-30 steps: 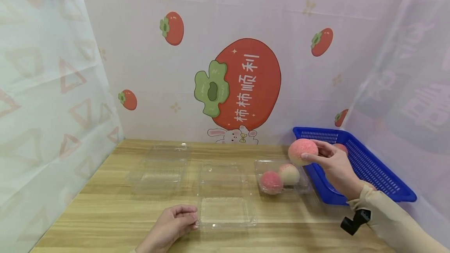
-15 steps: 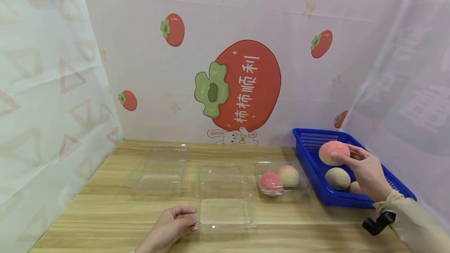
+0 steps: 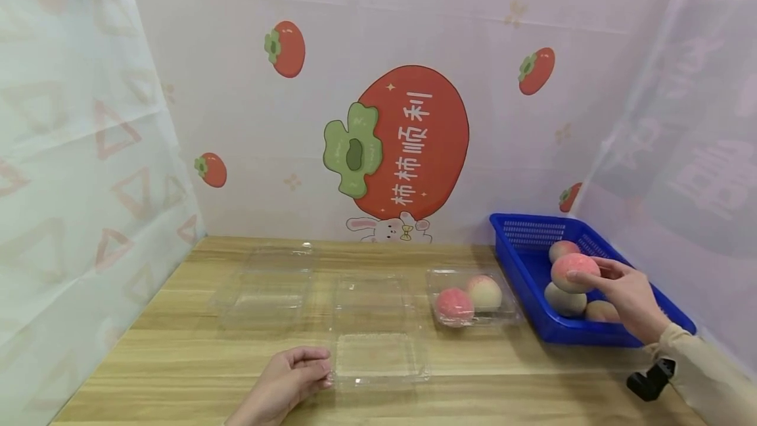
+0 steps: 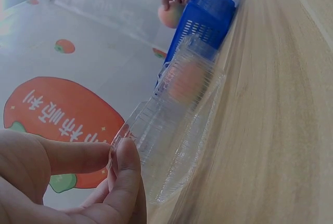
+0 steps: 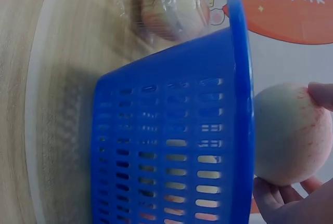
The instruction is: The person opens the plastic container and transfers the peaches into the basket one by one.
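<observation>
Left hand (image 3: 290,377), pinching edge of open clear container (image 3: 378,355). Right hand (image 3: 631,296), grasping pink-and-cream peach (image 3: 575,271) above blue basket (image 3: 535,322), toward back right corner of table (image 3: 177,373). Further peaches (image 3: 564,301) inside.

right sleeve (image 3: 702,373): cream, wrinkled | wrist device (image 3: 652,381): 1, black, angular | hands (image 3: 285,377): 2, bare

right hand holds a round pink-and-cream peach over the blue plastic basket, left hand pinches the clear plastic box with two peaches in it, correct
The box is wrong: in the head view the left hand pinches the middle clear plastic box, not the rightmost box with two peaches. The right hand does hold the round pink-and-cream peach over the blue plastic basket.
</observation>
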`<state>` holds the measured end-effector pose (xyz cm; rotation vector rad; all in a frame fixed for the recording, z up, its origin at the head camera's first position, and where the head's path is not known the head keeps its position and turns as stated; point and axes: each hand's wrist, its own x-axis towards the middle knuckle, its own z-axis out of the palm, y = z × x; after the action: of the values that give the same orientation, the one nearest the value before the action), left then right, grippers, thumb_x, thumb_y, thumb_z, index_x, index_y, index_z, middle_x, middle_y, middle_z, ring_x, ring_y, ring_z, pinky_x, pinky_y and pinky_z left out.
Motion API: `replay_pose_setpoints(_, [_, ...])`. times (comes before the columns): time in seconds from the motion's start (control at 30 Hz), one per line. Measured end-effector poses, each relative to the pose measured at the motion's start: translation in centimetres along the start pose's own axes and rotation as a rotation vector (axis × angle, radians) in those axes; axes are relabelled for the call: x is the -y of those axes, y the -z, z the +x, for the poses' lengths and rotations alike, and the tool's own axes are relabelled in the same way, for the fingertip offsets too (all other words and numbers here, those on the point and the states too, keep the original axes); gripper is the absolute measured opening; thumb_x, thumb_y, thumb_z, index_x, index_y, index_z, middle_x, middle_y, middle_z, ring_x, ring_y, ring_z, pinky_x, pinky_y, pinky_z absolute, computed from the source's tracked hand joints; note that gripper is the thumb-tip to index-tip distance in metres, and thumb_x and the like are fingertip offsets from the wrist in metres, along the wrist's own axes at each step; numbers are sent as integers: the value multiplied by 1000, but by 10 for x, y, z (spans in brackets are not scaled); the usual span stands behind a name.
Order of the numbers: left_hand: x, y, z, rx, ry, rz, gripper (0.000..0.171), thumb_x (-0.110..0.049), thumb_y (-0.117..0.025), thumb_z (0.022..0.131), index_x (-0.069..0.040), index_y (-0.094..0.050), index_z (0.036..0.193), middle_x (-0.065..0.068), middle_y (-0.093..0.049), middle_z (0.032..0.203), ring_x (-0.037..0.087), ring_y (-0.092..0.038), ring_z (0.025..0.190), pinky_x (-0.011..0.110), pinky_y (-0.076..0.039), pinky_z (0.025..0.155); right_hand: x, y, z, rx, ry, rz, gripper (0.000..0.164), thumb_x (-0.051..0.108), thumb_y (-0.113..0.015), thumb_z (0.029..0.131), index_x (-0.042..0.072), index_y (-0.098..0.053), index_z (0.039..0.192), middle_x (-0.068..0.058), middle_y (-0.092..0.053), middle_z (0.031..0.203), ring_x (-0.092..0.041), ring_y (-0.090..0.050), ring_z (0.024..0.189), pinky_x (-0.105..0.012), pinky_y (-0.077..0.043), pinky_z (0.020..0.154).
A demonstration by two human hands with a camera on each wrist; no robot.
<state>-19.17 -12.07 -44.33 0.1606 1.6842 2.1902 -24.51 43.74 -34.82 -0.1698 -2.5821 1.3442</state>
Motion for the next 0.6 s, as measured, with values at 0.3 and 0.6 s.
replay_pose_setpoints(0.3, [1, 2, 1, 9, 1, 16, 42, -4, -59, 85, 16, -40, 117, 18, -53, 100, 25, -57, 86, 37, -49, 82, -2, -9, 0, 134, -14, -88, 69, 43, -61, 82, 2, -37, 133, -15, -43, 127, -24, -42, 108, -41, -46, 81])
replay_pose_setpoints(0.6, [0, 2, 1, 11, 6, 9, 42, -3, -58, 85, 17, -39, 117, 19, -53, 100, 24, -57, 86, 36, -49, 82, -8, -17, 1, 162, -48, -115, 73, 40, -68, 77, 0, -38, 131, -17, -54, 111, -23, -53, 79, -34, -50, 61])
